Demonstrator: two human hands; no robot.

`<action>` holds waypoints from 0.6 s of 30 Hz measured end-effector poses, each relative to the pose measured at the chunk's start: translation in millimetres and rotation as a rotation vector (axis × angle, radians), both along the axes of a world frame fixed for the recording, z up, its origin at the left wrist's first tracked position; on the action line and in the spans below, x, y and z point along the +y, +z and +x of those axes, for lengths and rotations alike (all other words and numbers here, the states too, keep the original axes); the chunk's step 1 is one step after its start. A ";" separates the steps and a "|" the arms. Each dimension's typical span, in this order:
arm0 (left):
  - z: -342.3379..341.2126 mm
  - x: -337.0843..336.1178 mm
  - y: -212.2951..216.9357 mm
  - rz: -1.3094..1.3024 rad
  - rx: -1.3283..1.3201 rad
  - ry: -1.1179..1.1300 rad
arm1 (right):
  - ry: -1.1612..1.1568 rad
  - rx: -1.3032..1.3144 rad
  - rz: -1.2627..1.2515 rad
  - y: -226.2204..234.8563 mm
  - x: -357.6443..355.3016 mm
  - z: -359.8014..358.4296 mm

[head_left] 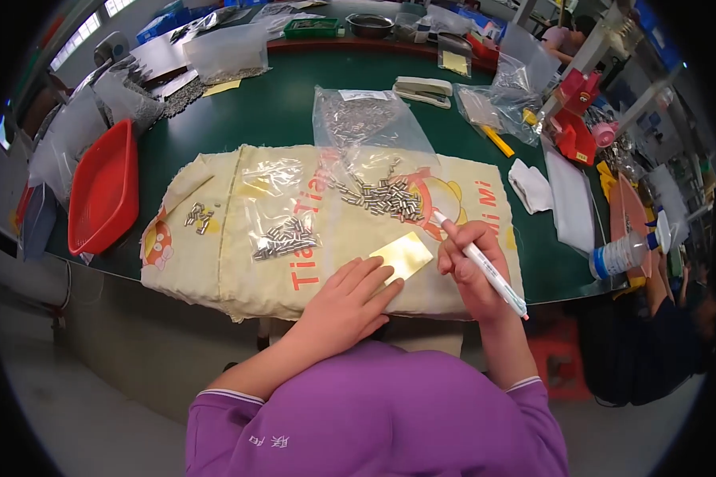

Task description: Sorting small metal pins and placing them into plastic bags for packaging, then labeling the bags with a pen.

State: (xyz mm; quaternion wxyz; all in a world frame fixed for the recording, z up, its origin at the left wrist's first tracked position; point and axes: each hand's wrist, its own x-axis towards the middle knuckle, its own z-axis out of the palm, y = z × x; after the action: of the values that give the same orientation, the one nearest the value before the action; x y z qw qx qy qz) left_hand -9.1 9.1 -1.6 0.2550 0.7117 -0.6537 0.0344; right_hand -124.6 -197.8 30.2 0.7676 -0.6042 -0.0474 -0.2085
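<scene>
My left hand (344, 306) lies flat on a cream printed cloth sack (215, 262), its fingertips pressing the near edge of a small yellow paper slip (406, 254). My right hand (473, 266) grips a white pen (493, 274), tip pointing up and left just beside the slip. A loose pile of small metal cylinders (386, 197) lies on the sack behind the slip. A clear bag with more cylinders (282, 237) lies to the left, and a few loose ones (199, 216) sit further left.
A larger clear bag of metal parts (362, 119) lies behind on the green table (278, 103). A red basket (103, 187) stands at the left edge. A white cloth (531, 185), a stapler (424, 90), a plastic bottle (624, 253) and red tools (574, 119) are at right.
</scene>
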 end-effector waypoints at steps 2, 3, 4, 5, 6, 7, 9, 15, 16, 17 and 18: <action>2.1 2.0 -1.2 -0.017 0.023 -0.006 | 0.043 0.070 -0.051 -1.3 6.1 7.2; 2.9 2.5 -3.4 -0.018 0.036 -0.011 | -0.005 0.127 -0.174 6.2 3.6 10.4; 3.7 4.9 -5.8 -0.014 0.048 -0.013 | -0.051 0.183 -0.294 16.5 3.0 14.2; 6.0 7.5 -5.1 0.001 0.050 -0.003 | -0.163 0.258 -0.331 28.9 1.6 22.9; 5.6 11.2 -2.9 0.001 0.045 0.001 | -0.323 0.260 -0.523 33.0 -5.5 35.1; 5.3 13.3 -2.2 0.002 0.063 0.010 | -0.494 0.261 -0.719 36.7 -17.8 48.7; 6.3 8.5 -1.2 -0.021 0.068 -0.025 | -0.626 0.290 -0.900 45.9 -65.5 66.5; 2.5 0.9 -5.1 -0.060 0.053 -0.024 | -0.668 0.459 -0.997 43.3 -170.4 110.3; 2.6 -0.2 -4.6 -0.067 0.046 -0.038 | -0.685 0.444 -1.030 40.6 -175.4 117.1; 3.0 -1.6 -4.0 -0.051 0.046 -0.027 | -0.729 0.482 -1.083 40.6 -183.0 121.9; 3.3 -0.4 -4.3 -0.029 0.051 -0.016 | -0.800 0.541 -1.159 45.7 -186.3 123.3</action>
State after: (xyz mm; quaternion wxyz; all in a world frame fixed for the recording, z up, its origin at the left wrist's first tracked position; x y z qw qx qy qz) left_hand -5.9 8.7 -5.9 0.2822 0.7032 -0.6522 0.0234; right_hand -1.2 -384.1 75.9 0.1777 -0.9125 0.2636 -0.2574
